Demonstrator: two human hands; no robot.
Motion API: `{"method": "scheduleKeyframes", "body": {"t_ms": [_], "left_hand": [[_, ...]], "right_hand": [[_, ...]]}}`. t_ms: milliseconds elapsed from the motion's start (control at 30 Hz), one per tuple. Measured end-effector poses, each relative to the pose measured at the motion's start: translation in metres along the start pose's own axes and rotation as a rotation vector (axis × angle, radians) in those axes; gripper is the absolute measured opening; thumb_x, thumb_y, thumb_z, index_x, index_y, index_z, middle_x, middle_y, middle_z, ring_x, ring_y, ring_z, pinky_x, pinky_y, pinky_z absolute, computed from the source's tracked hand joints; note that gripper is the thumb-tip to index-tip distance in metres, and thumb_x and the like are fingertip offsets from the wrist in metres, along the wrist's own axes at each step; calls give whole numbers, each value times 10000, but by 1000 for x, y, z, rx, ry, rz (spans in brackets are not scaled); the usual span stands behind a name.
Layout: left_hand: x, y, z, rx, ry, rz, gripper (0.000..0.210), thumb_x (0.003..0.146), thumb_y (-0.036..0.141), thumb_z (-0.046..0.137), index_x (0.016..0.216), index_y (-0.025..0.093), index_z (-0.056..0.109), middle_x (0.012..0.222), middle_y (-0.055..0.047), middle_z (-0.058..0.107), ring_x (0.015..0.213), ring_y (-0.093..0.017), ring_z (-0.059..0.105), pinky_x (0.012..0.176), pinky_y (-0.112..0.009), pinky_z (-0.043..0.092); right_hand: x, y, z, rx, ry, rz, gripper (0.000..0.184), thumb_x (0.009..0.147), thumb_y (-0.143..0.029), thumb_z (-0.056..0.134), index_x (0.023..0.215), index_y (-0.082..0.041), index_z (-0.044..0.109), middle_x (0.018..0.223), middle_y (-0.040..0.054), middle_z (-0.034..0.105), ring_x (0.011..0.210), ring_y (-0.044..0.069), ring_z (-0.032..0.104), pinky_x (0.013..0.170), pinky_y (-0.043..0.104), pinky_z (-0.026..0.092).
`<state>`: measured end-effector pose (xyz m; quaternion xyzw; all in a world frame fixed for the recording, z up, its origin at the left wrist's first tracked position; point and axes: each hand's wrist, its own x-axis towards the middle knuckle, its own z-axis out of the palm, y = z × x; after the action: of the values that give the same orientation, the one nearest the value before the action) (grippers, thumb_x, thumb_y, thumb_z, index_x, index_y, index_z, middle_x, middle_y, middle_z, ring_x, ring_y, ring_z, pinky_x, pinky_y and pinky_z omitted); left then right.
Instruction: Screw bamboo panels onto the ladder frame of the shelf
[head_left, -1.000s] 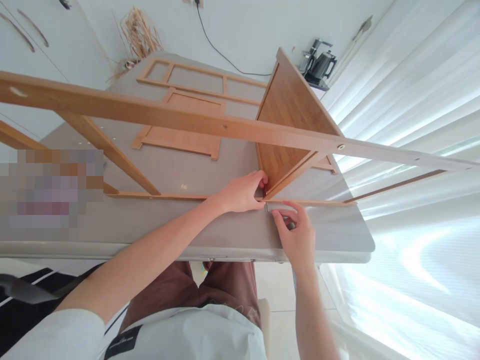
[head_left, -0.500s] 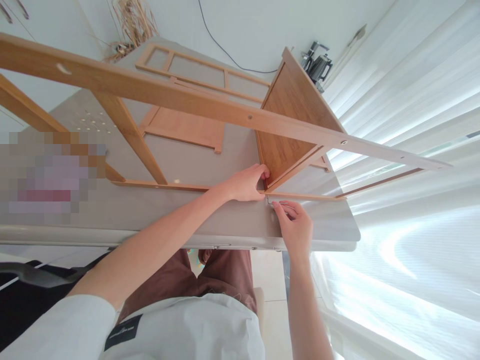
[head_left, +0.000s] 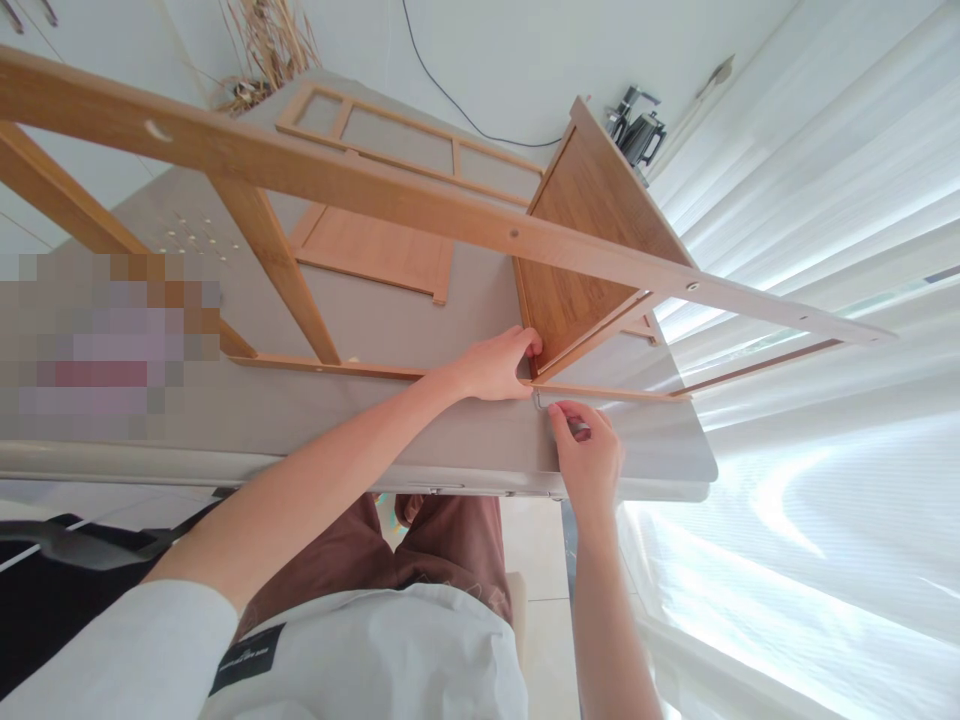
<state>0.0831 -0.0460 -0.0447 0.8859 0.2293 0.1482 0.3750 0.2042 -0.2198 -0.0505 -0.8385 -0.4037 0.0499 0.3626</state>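
While left hand [head_left: 499, 366] clamps wooden panel's [head_left: 583, 195] corner against near rail [head_left: 382, 371], centre of frame, right hand [head_left: 589, 440], just right of there, pinches what looks like hex key [head_left: 538, 401], short end at rail. Step in hand, seemingly: turning fastener at this joint. Next turn calls for key well seated, corner held firm.

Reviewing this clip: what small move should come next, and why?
Probably a slight turn of the bent metal tool: the right hand holds it with its tip apparently at the lower rail, while the left hand grips where the wooden panel meets that rail.
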Motion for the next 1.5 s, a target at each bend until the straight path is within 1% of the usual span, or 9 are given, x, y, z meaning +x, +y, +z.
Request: {"method": "scheduleKeyframes", "body": {"t_ms": [100, 267, 367, 600, 833, 967, 1200, 1333, 1500], "left_hand": [[0, 1, -1, -3, -9, -12, 461, 736, 336, 681, 1138, 228, 481, 1264, -71, 578, 1024, -232, 634, 781, -330, 481], [-1, 1, -1, 0, -2, -3, 458, 743, 341, 677, 1139, 222, 481, 1261, -74, 580, 1036, -235, 632, 777, -329, 482], [0, 1, 0, 3, -2, -2, 449, 741, 333, 673, 1132, 223, 481, 1259, -72, 579, 1027, -233, 633, 769, -328, 480], [0, 2, -1, -5, -4, -8, 453, 735, 323, 679, 1129, 226, 476, 1255, -70, 582, 998, -225, 637, 776, -331, 481], [0, 0, -1, -21, -11, 1, 478, 720, 334, 681, 1138, 226, 474, 1275, -67, 570, 990, -225, 638, 765, -334, 483], [0, 0, -1, -18, -6, -1, 477, 714, 332, 681, 1130, 225, 475, 1275, -68, 571, 1014, -235, 636, 773, -338, 485], [0, 1, -1, -9, -9, 6, 481, 716, 326, 676, 1138, 222, 471, 1261, -69, 576, 1012, -231, 636, 772, -334, 485], [0, 3, -2, -6, -19, -2, 465, 721, 318, 673, 1130, 226, 473, 1265, -67, 576, 1030, -233, 633, 786, -332, 484], [-1, 5, -4, -6, -24, -13, 460, 723, 308, 674, 1127, 226, 470, 1266, -69, 578, 1022, -234, 631, 780, -337, 482]], "right_hand": [[3, 6, -1, -85, -8, -58, 297, 881, -521, 616, 951, -284, 780, 953, 59, 655, 847, 203, 574, 812, 370, 456], [2, 13, -2, -95, -31, -160, 276, 886, -489, 631, 1017, -297, 780, 1097, 91, 615, 1039, 244, 550, 902, 414, 464], [1, 13, 0, -98, -44, -219, 279, 889, -475, 637, 1060, -297, 767, 1134, 88, 610, 1082, 247, 538, 973, 441, 441], [8, 11, 5, -71, -78, -274, 223, 917, -423, 601, 942, -272, 764, 1096, 75, 642, 1047, 237, 555, 965, 429, 441], [8, 13, -4, -81, -124, -393, 202, 959, -376, 559, 958, -264, 727, 1099, 52, 670, 1034, 211, 575, 944, 385, 456], [9, 17, -6, -188, -146, -555, 221, 1004, -329, 482, 1026, -258, 690, 1069, 52, 694, 1000, 218, 574, 924, 394, 435], [22, 16, -15, -429, -180, -767, 226, 1003, -235, 471, 1007, -265, 695, 974, 65, 669, 983, 226, 546, 857, 368, 405], [28, 14, -21, -504, -216, -860, 245, 985, -174, 465, 1024, -269, 688, 992, 69, 656, 987, 224, 535, 859, 365, 400], [32, 14, -25, -591, -207, -947, 306, 947, -86, 457, 1040, -258, 692, 1014, 79, 638, 968, 226, 513, 865, 369, 403]]}}
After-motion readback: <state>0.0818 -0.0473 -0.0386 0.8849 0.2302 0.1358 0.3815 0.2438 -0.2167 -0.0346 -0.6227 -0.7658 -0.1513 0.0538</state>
